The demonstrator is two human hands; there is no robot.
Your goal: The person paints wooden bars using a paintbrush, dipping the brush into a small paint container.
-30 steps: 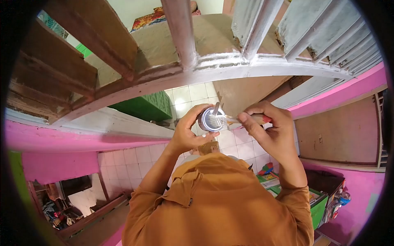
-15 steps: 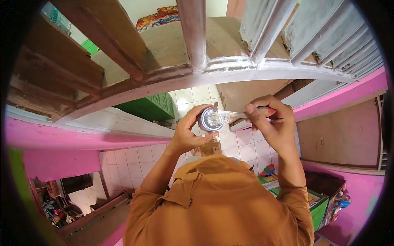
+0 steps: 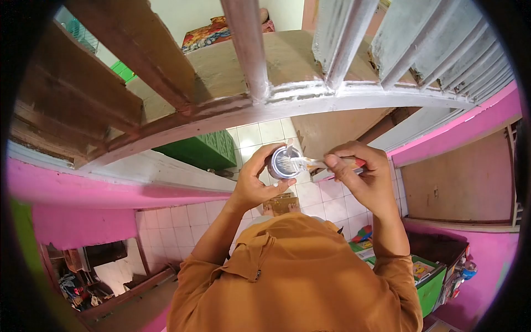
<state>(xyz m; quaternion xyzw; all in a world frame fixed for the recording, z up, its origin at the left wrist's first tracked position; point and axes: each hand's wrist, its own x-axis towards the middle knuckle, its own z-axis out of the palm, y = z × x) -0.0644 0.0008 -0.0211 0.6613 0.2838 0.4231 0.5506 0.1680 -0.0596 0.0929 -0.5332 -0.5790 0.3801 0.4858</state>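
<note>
Dipping, notes: the paint can [image 3: 274,167] is best held level, bristle tips alone wetted, and excess pressed off against the inner rim, so that drips are avoided. 
Paintbrush [image 3: 311,164], white-smeared: handle pinched between thumb and fingers of the right hand [image 3: 364,170], bristles set at the can's mouth. 
Can: clasped between spread thumb and fingers of the left hand [image 3: 255,180], just left of the right hand.

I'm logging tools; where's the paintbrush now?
In the head view, right of centre, the paintbrush is in the right hand, its bristles at the open can.
</note>
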